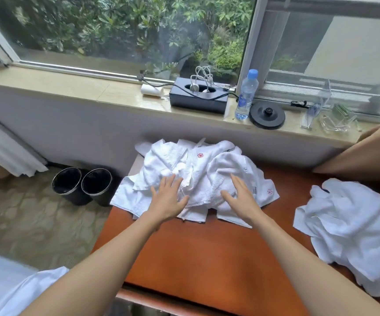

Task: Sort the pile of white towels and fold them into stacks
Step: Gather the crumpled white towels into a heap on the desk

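1. The pile of white towels (195,169) lies crumpled at the far left end of an orange-brown wooden table (207,252), against the wall below the window sill (70,87). Its left edge hangs over the table's side.
2. Two of the towels show a small red flower emblem (200,155), one near the pile's far side and one at its right corner.
3. The left hand (168,199) is palm down on the near left part of the pile, fingers straight and spread, gripping nothing.
4. The right hand (241,197) is set the same way on the near right part, fingers splayed and flat, with no cloth pinched (whether the palms press down or only rest, I cannot tell).
5. A second heap of white towels (353,226) lies loose at the right end of the table, well apart from the pile.
6. On the sill stand a black box (198,99) with white cables in its slot, a water bottle (246,94) with a blue cap just to its right, and a round black kettle base (267,115) beside the bottle.
7. Further right on the sill are clear acrylic stands (321,103).
8. Two black waste bins (81,185) sit side by side on the floor, left of the table.
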### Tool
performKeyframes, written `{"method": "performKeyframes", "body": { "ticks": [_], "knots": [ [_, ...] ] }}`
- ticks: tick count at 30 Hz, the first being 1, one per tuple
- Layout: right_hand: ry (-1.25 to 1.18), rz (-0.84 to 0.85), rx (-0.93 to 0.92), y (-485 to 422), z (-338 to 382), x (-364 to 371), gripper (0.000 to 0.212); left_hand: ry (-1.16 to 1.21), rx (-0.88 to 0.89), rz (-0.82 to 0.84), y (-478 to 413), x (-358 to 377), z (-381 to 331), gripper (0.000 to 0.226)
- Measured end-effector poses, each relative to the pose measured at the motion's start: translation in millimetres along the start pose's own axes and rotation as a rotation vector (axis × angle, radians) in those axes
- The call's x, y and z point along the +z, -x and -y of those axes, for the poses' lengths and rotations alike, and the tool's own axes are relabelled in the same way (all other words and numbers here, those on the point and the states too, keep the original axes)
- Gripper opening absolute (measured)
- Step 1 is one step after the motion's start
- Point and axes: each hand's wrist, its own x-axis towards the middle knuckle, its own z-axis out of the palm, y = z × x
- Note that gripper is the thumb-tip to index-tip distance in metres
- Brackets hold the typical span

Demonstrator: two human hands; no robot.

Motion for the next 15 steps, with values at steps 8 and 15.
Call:
{"method": "performKeyframes", "body": {
  "ticks": [8, 15],
  "knots": [
    [0.188, 0.022, -0.005, -72, -21, -5, 0.082, 0.026, -0.176, -0.001, -36, -10, 9, 0.072],
    [0.227, -0.126, 0.077, -122, -32, -17, 0.095, 0.038, -0.242, -0.046, -97, -17, 40, 0.080]
  ]
}}
